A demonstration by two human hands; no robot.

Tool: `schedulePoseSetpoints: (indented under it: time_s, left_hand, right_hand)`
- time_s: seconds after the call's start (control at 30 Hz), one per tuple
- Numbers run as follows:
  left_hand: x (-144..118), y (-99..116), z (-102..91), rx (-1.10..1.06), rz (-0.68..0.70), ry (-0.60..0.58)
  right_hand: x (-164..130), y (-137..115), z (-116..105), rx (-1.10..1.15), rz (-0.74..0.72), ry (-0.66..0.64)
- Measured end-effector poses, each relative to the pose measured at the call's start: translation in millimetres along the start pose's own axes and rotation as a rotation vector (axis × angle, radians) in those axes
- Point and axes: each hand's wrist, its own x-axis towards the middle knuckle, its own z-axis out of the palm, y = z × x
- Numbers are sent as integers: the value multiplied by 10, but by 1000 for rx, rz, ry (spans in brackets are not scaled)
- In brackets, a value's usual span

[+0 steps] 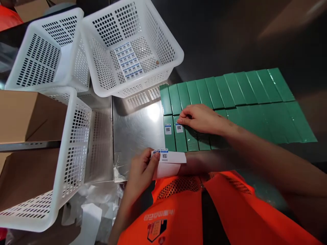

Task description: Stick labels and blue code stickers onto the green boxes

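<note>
One label lies under right hand fingers on green box.

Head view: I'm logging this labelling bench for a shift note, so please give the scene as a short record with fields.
Left hand: holds a white label backing strip bearing one blue-and-white code sticker.
Right hand: fingertips press a code sticker onto a flat green box.
Labelled so far: two boxes in the near row carry stickers.
Boxes: two rows on a shiny steel table.
Nearby: white perforated plastic basket with a sticker sheet inside.
</note>
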Motion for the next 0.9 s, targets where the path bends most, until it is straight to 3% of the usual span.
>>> schedulePoseSetpoints:
  time_s: [0.13, 0.23, 0.27, 0.4, 0.5, 0.57, 0.73, 0.8, 0.9]
  left_hand:
    - [13, 63, 11, -8, 0, 6]
    - [31, 108, 31, 11, 18, 6]
    - [38, 119, 42, 18, 23, -1]
    - [59, 137, 94, -17, 21, -34]
    - [65, 146, 125, -34, 14, -34]
    - [62, 158, 133, -23, 8, -23]
    - [30, 187, 143, -15, 7, -34]
    - [16, 190, 160, -30, 4, -49]
    - [-3, 185, 192, -58, -10, -56]
  right_hand:
    - [-89, 23, 136, 4, -55, 254]
    - [-247, -16, 187, 136, -96, 463]
    - [-312, -44, 201, 196, -138, 450]
    - [-567, -199, 312, 302, -348, 162]
    - [-691, -281, 359, 291, -437, 143]
    - [-714, -272, 277, 360, -456, 136]
    - [-449, 48, -220, 473, -199, 102]
    - [-276, 215, -351, 394, -98, -3]
    - [-115, 349, -381, 224, -28, -184]
